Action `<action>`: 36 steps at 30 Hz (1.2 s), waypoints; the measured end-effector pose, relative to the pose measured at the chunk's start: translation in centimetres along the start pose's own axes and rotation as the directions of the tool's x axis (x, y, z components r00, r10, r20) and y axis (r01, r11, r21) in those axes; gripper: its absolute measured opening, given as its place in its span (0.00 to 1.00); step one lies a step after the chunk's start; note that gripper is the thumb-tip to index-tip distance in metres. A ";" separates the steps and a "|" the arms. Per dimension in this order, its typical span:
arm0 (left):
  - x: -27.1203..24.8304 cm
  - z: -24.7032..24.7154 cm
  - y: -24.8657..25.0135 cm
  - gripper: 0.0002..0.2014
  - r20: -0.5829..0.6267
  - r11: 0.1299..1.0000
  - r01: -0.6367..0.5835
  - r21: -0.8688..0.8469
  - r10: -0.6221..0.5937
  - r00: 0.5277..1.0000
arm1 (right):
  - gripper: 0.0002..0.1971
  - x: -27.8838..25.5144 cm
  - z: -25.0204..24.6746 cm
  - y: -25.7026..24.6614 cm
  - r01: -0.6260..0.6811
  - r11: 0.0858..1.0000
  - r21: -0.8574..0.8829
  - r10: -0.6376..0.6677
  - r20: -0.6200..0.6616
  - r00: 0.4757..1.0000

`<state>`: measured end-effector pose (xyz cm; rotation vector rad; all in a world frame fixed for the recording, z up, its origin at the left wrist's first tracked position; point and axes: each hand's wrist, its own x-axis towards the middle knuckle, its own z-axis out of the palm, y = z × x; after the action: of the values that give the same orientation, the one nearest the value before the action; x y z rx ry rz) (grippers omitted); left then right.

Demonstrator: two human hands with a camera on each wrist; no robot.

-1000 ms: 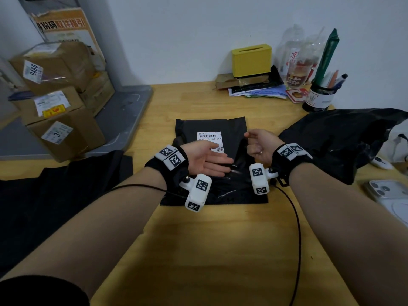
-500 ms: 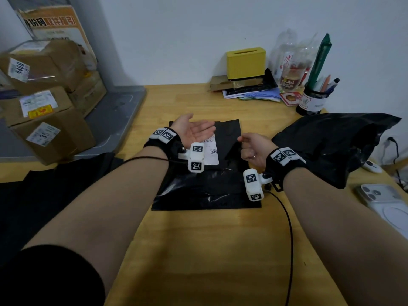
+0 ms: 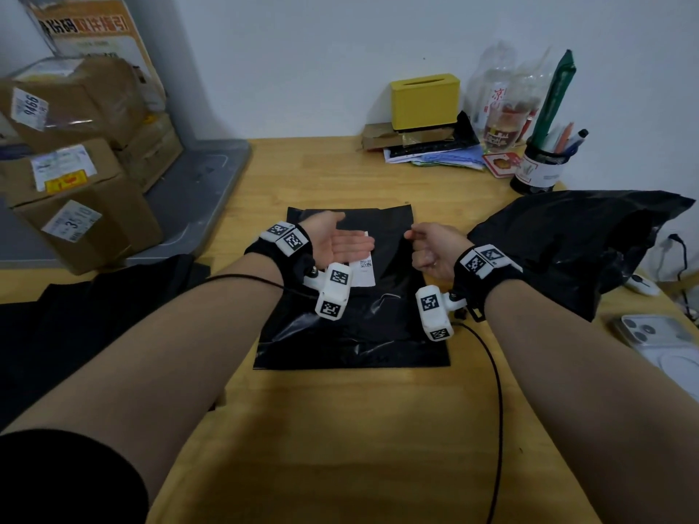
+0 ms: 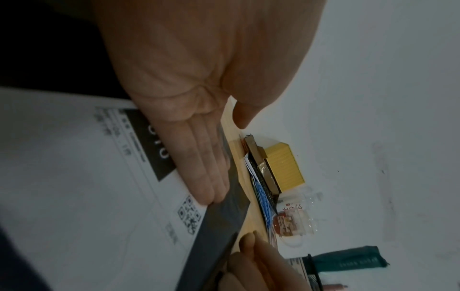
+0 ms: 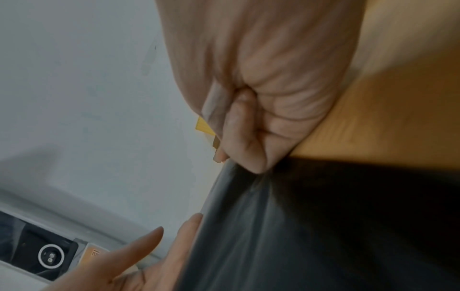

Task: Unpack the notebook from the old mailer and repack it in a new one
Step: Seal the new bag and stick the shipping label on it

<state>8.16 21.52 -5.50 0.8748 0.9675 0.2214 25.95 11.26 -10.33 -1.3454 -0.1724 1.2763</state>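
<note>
- A flat black plastic mailer (image 3: 353,323) lies on the light wooden table (image 3: 340,429), its white shipping label (image 3: 362,272) face up and partly hidden by the left hand.
- The left hand (image 3: 336,243) is palm up over the label, fingers (image 4: 206,177) straight and held together, gripping nothing. The left wrist view shows the fingers lying along the raised grey-black edge of the mailer.
- The right hand (image 3: 435,251) is curled at the mailer's far right side. In the right wrist view its thumb and fingers (image 5: 248,141) pinch a fold of the black film and lift it off the table (the film is creased below the pinch).
- The notebook is not visible; whether it is inside the mailer cannot be told.
- A second, crumpled black plastic bag (image 3: 575,251) lies on the table to the right of the right wrist, apart from the flat mailer.
- Along the back wall: a yellow rectangular box (image 3: 425,102) on a stack of papers, a clear plastic bottle (image 3: 495,104), and a dark pen cup (image 3: 539,170) holding pens.
- A white phone (image 3: 658,344) lies camera side up at the right edge of the table.
- Brown cardboard boxes (image 3: 75,175) with labels are stacked to the left, off the table.
</note>
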 end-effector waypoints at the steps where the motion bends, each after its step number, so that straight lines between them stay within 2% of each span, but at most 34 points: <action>1: -0.3 0.0 -0.2 0.26 0.011 1.000 0.011 0.023 -0.011 1.000 | 0.18 0.0 0.1 0.0 0.005 1.000 -0.008 -0.005 -0.005 1.000; 8: -2.1 -0.5 -1.9 0.26 0.058 0.994 0.061 0.089 -0.067 0.996 | 0.17 -0.1 0.3 0.2 0.059 0.995 -0.075 -0.063 -0.051 0.997; 13: -3.4 -0.7 -3.3 0.25 0.067 0.995 0.038 0.094 -0.044 0.997 | 0.16 -0.4 0.3 0.8 0.064 0.984 -0.167 -0.076 -0.063 0.995; 17: -5.0 -0.8 -4.7 0.25 0.069 0.991 0.037 0.131 -0.047 0.997 | 0.15 -1.8 -0.2 1.5 0.039 0.981 -0.189 -0.049 -0.047 0.998; 22: -7.4 -1.2 -7.0 0.24 0.060 0.981 0.032 0.192 -0.044 0.997 | 0.14 -4.5 -1.3 3.0 0.061 0.976 -0.210 -0.077 -0.067 0.995; 26: -9.1 -1.6 -8.7 0.25 0.013 0.988 0.025 0.154 -0.027 1.000 | 0.15 -7.2 -2.3 4.9 0.085 0.966 -0.244 -0.115 -0.110 0.987; 31: -10.9 -1.8 -11.4 0.22 -0.025 1.000 0.002 0.018 -0.002 1.000 | 0.14 -10.0 -3.4 6.7 0.110 0.949 -0.294 -0.151 -0.121 0.981; 36: -12.1 -2.3 -12.2 0.20 -0.052 1.000 0.000 0.025 0.001 0.999 | 0.15 -11.4 -3.7 7.6 0.133 0.925 -0.355 -0.200 -0.159 0.967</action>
<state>-3.06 8.48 -7.50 0.8958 1.0202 0.2342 19.95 -1.61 -11.13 -1.7049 -0.3804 0.9937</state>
